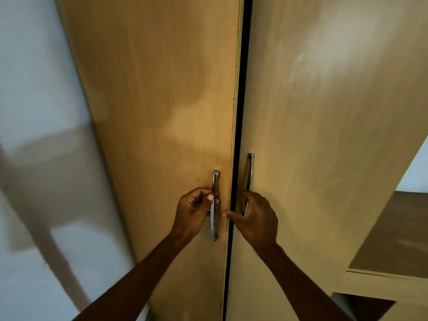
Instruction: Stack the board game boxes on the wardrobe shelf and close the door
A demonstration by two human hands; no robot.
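Two tall wooden wardrobe doors fill the view. A narrow dark gap runs between the left door (162, 100) and the right door (324, 112). My left hand (194, 212) is curled around the left door's metal handle (215, 181). On the right door's metal handle (250, 167), my right hand (257, 218) grips the lower part, its thumb reaching across the gap. No board game boxes or shelf inside the wardrobe can be seen.
A pale wall (34, 112) with shadows lies to the left of the wardrobe. At the lower right, a brown-topped shelf unit (393, 239) stands beside the right door, with a dark opening under it.
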